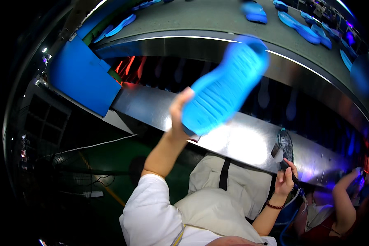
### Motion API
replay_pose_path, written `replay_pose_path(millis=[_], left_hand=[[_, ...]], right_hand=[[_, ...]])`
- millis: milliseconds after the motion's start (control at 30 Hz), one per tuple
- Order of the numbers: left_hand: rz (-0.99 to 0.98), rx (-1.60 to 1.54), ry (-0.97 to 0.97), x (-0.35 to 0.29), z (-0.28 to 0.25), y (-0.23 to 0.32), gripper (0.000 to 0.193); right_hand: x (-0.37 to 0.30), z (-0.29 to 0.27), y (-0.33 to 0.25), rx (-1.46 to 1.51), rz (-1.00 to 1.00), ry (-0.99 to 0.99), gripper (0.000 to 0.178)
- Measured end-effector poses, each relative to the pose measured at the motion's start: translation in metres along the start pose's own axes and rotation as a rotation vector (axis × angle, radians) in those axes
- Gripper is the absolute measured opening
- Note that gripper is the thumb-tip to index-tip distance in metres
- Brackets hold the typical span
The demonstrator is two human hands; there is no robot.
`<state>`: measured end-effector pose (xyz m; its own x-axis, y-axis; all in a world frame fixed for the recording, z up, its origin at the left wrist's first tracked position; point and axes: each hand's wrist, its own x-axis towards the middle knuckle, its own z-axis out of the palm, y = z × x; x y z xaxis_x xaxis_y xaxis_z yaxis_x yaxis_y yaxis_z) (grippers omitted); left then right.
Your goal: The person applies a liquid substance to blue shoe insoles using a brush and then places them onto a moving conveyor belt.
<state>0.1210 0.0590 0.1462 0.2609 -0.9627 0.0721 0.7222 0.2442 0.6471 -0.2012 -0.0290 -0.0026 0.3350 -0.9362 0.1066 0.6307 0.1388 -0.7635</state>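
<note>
My left hand (178, 112) is raised over the metal ledge, its fingers closed on the heel or toe end of a bright blue shoe sole (225, 88). The sole tilts up to the right, its ridged face showing, and it is slightly blurred. Lower right, my right hand (286, 180) grips a flat brush (277, 154) with pale bristles and a dark handle; a thin hose runs near the wrist. Beside the brush, a dark oval piece (285, 141) with whitish smears and a teal edge lies on the ledge; its kind is unclear.
The metal ledge (147, 102) runs across before me, with a dark slot behind it glowing red at both ends. Above is a green conveyor belt (184, 20) carrying several blue soles (299, 28). A blue panel (82, 78) stands left; a co-worker's arm (343, 199) is at right.
</note>
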Motion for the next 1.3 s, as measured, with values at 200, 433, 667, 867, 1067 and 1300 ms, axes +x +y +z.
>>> replay_pose_path(millis=[200,433,667,867,1067,1300], left_hand=[[0.628,-0.445,-0.094,0.117,-0.058,0.171,0.066],[0.403,0.123,0.329,0.239,-0.017,0.117,0.062],[0.907,1.646,0.480,0.293,0.046,0.040,0.072],[0.657,2.261,0.389,0.314,0.036,0.028,0.041],[0.839,1.507,0.003,0.223,0.063,0.023,0.028],[0.253,0.085,-0.017,0.100,0.017,-0.035,0.054]], right_hand=[[-0.004,-0.013,0.010,-0.093,0.116,0.032,0.020],[-0.006,-0.017,0.022,-0.030,0.140,0.186,0.018],[-0.007,-0.014,0.006,-0.074,0.074,0.227,0.018],[-0.022,-0.023,0.001,0.036,0.125,0.263,0.018],[-0.012,-0.012,0.006,0.037,0.126,0.269,0.021],[0.008,-0.005,-0.009,0.098,0.034,0.091,0.030]])
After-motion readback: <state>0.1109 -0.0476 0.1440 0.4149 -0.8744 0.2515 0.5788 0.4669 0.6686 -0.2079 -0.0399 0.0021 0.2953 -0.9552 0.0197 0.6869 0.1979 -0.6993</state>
